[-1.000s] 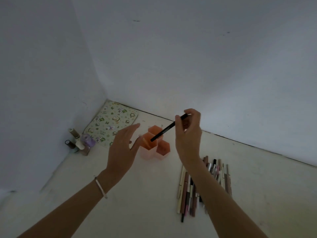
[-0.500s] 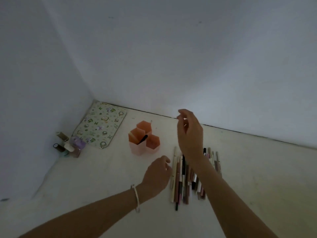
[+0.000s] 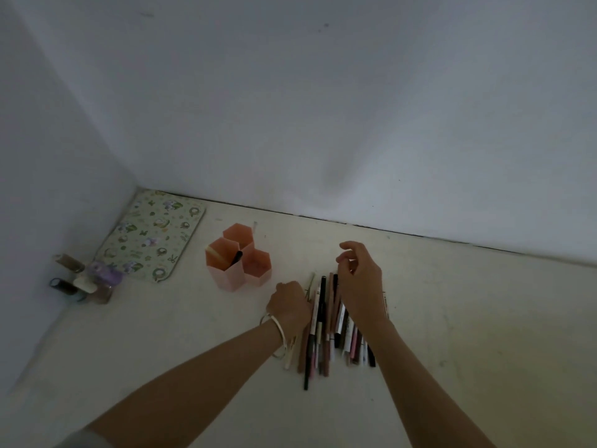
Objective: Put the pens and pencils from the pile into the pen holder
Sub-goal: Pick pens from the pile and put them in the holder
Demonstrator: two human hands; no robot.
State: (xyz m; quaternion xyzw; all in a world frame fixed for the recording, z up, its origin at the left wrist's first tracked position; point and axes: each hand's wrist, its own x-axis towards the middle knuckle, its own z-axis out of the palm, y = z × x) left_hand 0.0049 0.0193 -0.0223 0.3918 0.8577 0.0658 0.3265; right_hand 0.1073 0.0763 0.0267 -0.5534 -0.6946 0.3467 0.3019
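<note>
A: pile [image 3: 326,331]?
B: thin pens, black/pink/brown/white, side by side on tabletop [image 3: 468,318], right of pink 3-cell hex holder [image 3: 237,260].
A: hands?
B: L [image 3: 289,307] curled on pile's left edge, grip unclear. R [image 3: 360,282] loose, empty, above pile.

The scene is dim and flat, with a bluish-grey cast over the walls [image 3: 323,108] and no clear light source in view. Shadows are soft and faint (barely a smudge beside the pen holder [image 3: 237,261]). No glare anywhere. Wide-angle distortion bends the wall corner and the base line toward the edges. Fine detail is grainy; the small bottles [image 3: 80,279] at far left look smeared.
</note>
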